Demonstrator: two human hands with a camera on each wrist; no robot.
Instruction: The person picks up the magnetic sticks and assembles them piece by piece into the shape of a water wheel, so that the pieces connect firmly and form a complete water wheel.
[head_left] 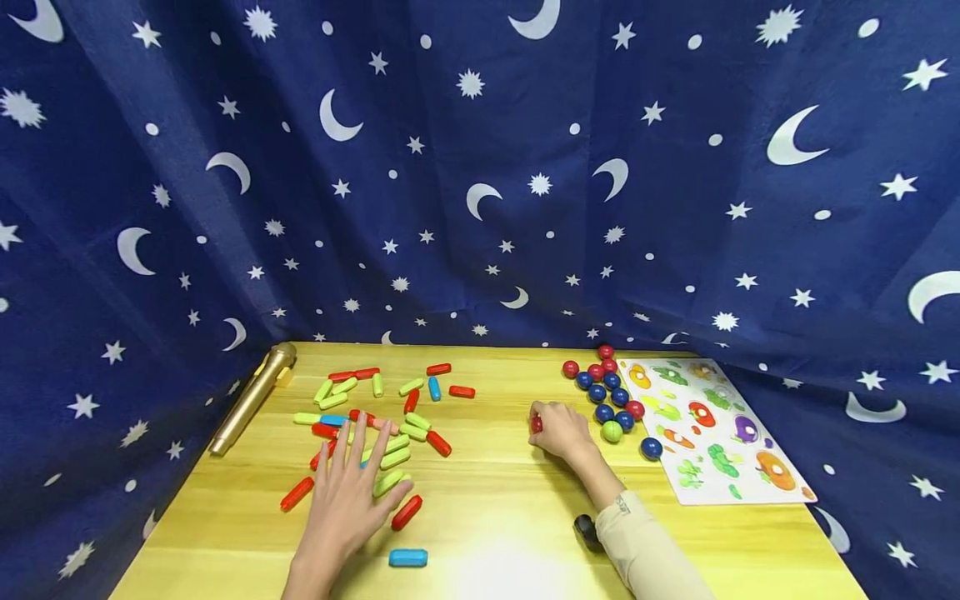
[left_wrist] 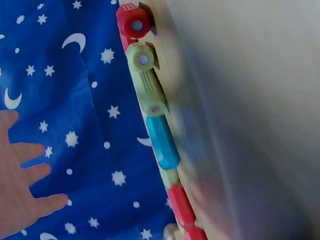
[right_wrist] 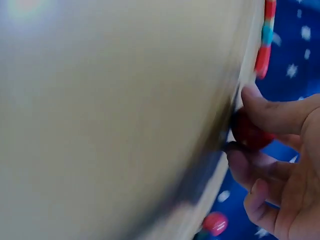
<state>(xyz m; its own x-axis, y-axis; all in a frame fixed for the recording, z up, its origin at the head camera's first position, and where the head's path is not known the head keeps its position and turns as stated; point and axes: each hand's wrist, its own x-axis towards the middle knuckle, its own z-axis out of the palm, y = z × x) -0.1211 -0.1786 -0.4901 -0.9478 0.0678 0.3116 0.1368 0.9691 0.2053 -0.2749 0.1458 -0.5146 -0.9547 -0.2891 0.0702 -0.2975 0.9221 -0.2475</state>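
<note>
My left hand is held with its fingers spread over a scatter of short red, green and blue magnetic rods. In the left wrist view those fingers hold nothing, while a green rod and a blue rod lie at the table's edge. A red ball is pinched between the thumb and fingers of my right hand, low over the table or touching it. Right of that hand lies a loose group of blue, red and green balls; the green ball is among the nearest.
A white sheet with vegetable pictures lies at the right. At the back left rests a gold microphone-shaped object. A black object sits beside the right forearm. Behind the wooden table hangs a blue curtain with moons and stars.
</note>
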